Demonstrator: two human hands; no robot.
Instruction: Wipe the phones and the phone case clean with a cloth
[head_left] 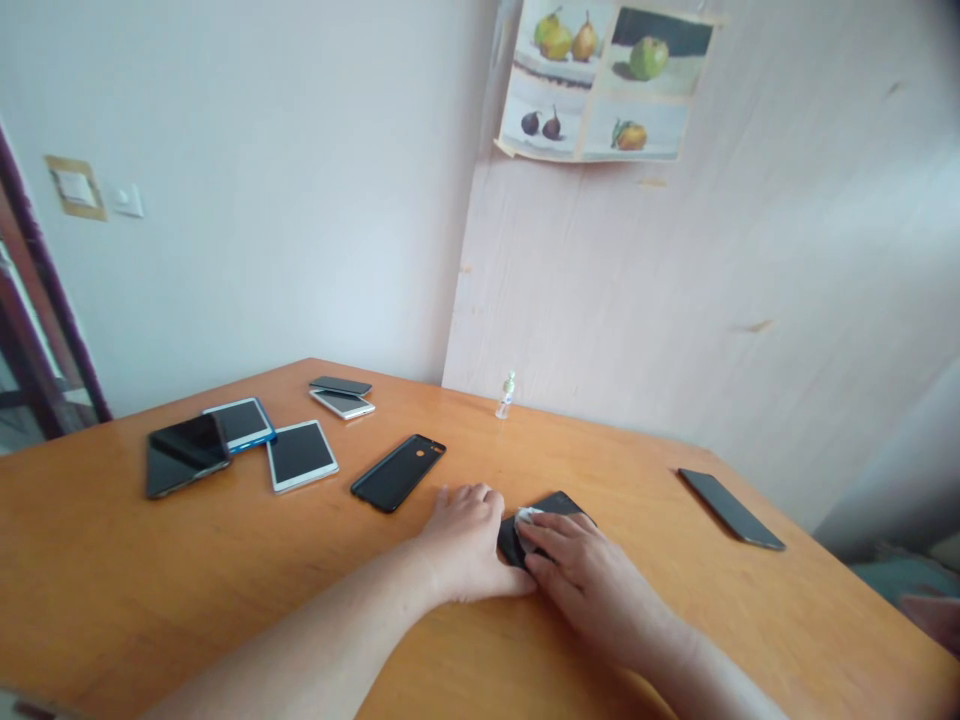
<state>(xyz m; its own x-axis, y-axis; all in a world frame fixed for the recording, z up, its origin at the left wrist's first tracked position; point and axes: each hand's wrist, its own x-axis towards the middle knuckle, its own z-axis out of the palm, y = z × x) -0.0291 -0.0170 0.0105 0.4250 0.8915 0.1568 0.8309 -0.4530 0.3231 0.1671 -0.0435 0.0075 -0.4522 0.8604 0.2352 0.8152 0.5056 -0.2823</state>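
Observation:
A black phone lies flat on the wooden table in front of me. My left hand holds it at its left end, thumb along the near edge and fingers curled by the far side. With bent fingers, my right hand presses a crumpled white wipe onto the phone's upper face. Most of the wipe and part of the phone are hidden under the fingers. Just beyond my left hand lies an empty black phone case, its hollow side up.
Tablets, a dark one, a blue-edged one and a white one, lie at the left. Two phones sit behind them. A small spray bottle stands near the wall. Another dark slab rests by the table's right edge.

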